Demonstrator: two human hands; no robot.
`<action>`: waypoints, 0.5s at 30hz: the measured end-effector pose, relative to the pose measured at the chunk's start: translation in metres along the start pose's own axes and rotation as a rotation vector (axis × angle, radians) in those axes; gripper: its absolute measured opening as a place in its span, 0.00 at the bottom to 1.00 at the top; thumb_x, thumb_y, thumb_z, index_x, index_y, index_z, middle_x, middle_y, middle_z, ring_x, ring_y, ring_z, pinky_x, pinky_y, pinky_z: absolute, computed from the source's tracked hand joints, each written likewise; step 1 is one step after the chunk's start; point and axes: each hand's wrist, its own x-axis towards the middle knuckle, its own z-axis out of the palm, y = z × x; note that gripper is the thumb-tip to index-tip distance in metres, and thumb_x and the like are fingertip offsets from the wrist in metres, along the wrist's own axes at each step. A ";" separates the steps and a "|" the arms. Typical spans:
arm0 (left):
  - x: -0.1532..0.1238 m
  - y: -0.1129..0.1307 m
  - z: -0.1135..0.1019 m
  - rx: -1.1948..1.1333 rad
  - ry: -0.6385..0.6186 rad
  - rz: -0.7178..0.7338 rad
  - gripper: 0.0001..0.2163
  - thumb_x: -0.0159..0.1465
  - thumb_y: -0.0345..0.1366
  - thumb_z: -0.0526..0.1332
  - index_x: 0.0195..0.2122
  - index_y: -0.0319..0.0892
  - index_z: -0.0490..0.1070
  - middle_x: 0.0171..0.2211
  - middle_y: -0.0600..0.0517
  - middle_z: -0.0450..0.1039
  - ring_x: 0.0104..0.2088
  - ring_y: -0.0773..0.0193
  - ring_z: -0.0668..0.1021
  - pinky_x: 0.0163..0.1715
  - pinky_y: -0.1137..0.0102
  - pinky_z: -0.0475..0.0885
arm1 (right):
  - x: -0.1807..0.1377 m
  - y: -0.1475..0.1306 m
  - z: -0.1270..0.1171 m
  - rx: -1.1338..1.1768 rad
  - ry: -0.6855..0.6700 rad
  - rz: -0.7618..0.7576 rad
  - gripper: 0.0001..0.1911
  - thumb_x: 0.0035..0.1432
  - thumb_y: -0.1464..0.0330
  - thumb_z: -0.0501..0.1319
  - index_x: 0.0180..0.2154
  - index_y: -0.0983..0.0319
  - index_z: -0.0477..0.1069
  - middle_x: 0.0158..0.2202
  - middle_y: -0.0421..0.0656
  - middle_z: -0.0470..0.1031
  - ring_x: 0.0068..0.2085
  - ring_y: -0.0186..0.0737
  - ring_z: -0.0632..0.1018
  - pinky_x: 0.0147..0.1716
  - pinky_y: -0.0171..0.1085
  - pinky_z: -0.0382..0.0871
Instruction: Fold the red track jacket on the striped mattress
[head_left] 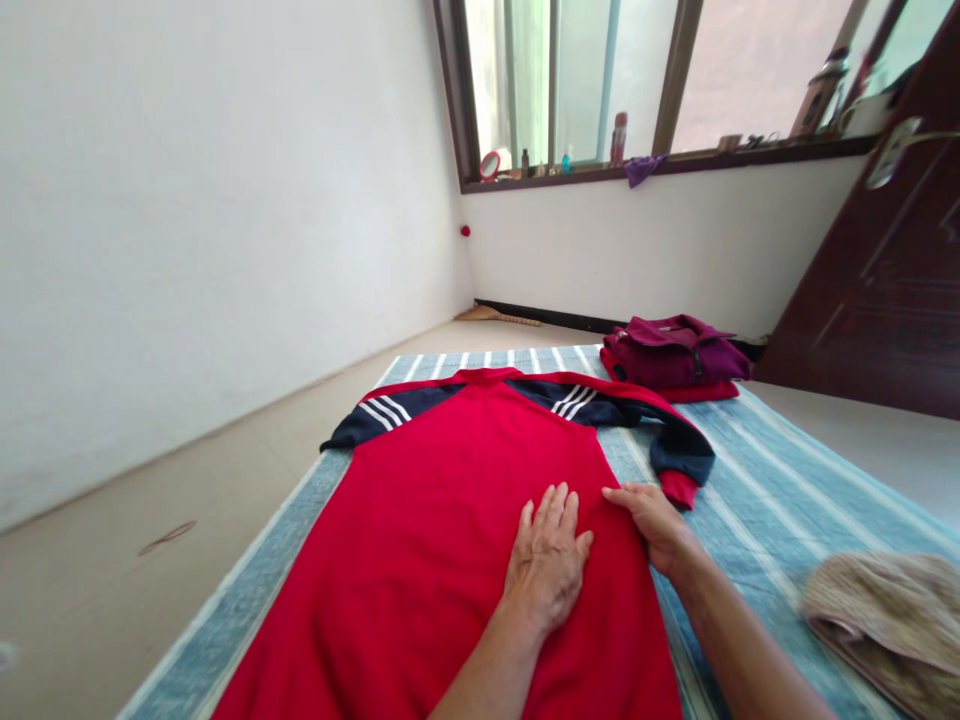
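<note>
A red jacket (pixel 442 520) with navy shoulders and sleeves, each with three white stripes, lies spread on the striped bed cover, collar at the far end. My left hand (pixel 547 560) rests flat on its body, fingers stretched out. At the jacket's right side edge, just below the armpit, my right hand (pixel 654 520) has its fingers closed on the fabric. The right sleeve (pixel 679 450) bends back toward me and ends in a red cuff. The left sleeve (pixel 375 415) reaches over the bed's left edge.
Folded purple and red clothes (pixel 675 360) are stacked at the bed's far right corner. A crumpled beige cloth (pixel 892 620) lies on the blue striped cover (pixel 765 500) at near right. Beyond are a broom (pixel 495 315), a windowsill with bottles (pixel 619 140), and a dark red door (pixel 862 300).
</note>
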 end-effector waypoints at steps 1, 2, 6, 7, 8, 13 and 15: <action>0.000 0.000 -0.001 0.001 -0.001 0.001 0.22 0.67 0.41 0.49 0.62 0.41 0.54 0.63 0.47 0.53 0.63 0.58 0.56 0.61 0.54 0.55 | -0.002 -0.001 0.001 0.016 -0.015 0.013 0.03 0.48 0.72 0.62 0.25 0.62 0.69 0.21 0.43 0.76 0.22 0.39 0.76 0.25 0.36 0.72; 0.000 0.001 -0.002 0.002 -0.003 0.000 0.22 0.67 0.41 0.49 0.62 0.41 0.54 0.63 0.47 0.53 0.63 0.58 0.56 0.60 0.54 0.56 | -0.004 -0.002 0.002 0.027 -0.028 0.024 0.02 0.48 0.72 0.63 0.26 0.63 0.70 0.22 0.44 0.76 0.23 0.40 0.77 0.26 0.37 0.72; 0.001 0.004 -0.008 -0.005 -0.029 -0.011 0.23 0.67 0.42 0.49 0.62 0.40 0.54 0.63 0.45 0.53 0.63 0.57 0.56 0.60 0.53 0.55 | -0.007 -0.005 0.006 0.041 -0.049 0.056 0.01 0.48 0.74 0.63 0.28 0.65 0.72 0.23 0.45 0.77 0.23 0.42 0.78 0.25 0.37 0.73; 0.001 0.005 -0.010 -0.009 -0.034 -0.011 0.24 0.67 0.43 0.49 0.62 0.40 0.53 0.63 0.45 0.52 0.63 0.57 0.55 0.60 0.53 0.55 | -0.007 -0.005 0.007 0.044 -0.047 0.056 0.01 0.48 0.74 0.62 0.28 0.65 0.72 0.23 0.45 0.77 0.24 0.42 0.78 0.26 0.37 0.73; 0.000 0.005 -0.010 -0.014 -0.036 -0.009 0.24 0.67 0.43 0.49 0.62 0.40 0.53 0.64 0.44 0.52 0.63 0.57 0.55 0.60 0.53 0.55 | -0.007 -0.004 0.007 0.051 -0.045 0.051 0.01 0.48 0.75 0.62 0.28 0.65 0.72 0.23 0.45 0.77 0.24 0.41 0.78 0.26 0.36 0.73; -0.001 0.003 -0.011 -0.025 -0.023 0.010 0.26 0.68 0.46 0.47 0.64 0.42 0.50 0.64 0.45 0.50 0.64 0.57 0.54 0.60 0.53 0.55 | -0.005 -0.002 0.008 0.106 -0.039 0.027 0.03 0.50 0.75 0.61 0.30 0.64 0.73 0.26 0.44 0.78 0.28 0.41 0.79 0.32 0.37 0.73; -0.001 0.002 -0.010 -0.023 -0.027 0.011 0.26 0.68 0.47 0.47 0.64 0.41 0.49 0.64 0.45 0.50 0.64 0.57 0.53 0.60 0.53 0.55 | -0.005 -0.001 0.008 0.126 -0.045 0.045 0.03 0.50 0.73 0.61 0.30 0.65 0.73 0.26 0.45 0.78 0.28 0.42 0.79 0.34 0.39 0.74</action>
